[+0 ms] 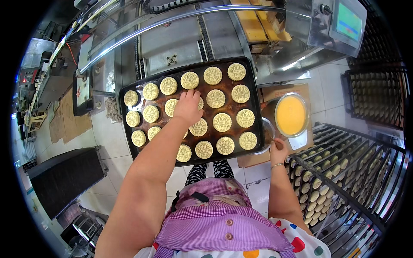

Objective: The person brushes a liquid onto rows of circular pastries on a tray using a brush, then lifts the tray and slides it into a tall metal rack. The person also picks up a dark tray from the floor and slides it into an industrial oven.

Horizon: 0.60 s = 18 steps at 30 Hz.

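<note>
A dark baking tray (206, 139) lies before me, bearing rows of pale round mooncakes (222, 122) with stamped tops. My left hand (189, 106) reaches to the middle of the tray, its fingers bent over one mooncake (200, 103) that they partly cover. Beyond the tray's near right corner, my right hand (278, 150) has its fingers curled together beside the rim of a clear round container (268, 131), which the tray partly hides. What those fingers hold is too small to make out. A bowl of yellow-orange liquid (290, 115) stands right of the tray.
Metal conveyor machinery (167, 41) with a rail spans the far side. A control box with a screen (347, 21) overhangs the far right. On the right stands a black rack (340, 172) holding more round cakes. A dark bin-like object (66, 180) is at left.
</note>
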Available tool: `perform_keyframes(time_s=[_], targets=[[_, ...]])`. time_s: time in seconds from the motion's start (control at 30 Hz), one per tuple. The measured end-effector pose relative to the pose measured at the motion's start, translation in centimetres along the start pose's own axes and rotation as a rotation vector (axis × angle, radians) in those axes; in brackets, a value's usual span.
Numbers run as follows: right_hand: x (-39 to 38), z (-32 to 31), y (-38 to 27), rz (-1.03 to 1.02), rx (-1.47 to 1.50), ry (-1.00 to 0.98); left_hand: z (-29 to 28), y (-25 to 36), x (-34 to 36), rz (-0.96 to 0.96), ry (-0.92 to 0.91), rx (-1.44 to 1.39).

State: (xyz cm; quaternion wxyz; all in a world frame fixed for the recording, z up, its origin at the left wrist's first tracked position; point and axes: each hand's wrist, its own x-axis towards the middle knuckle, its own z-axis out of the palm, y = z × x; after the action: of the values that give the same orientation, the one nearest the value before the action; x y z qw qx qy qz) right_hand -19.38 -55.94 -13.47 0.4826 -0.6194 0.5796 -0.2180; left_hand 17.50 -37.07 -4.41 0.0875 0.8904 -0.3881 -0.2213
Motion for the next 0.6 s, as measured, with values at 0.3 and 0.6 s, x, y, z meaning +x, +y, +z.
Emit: perform_keyframes(time_s=[0.3,0.6], targets=[[3.0,2.1,6.1,-0.049,-0.284,-0.201,-0.7,3.2,-6.3,0.261,0.242,-0.21],[7.3,-4.1,-4.1,-0.26,-0.199,0.174,7.7,-0.7,-27.3,-0.443,-0.133,-1.023]])
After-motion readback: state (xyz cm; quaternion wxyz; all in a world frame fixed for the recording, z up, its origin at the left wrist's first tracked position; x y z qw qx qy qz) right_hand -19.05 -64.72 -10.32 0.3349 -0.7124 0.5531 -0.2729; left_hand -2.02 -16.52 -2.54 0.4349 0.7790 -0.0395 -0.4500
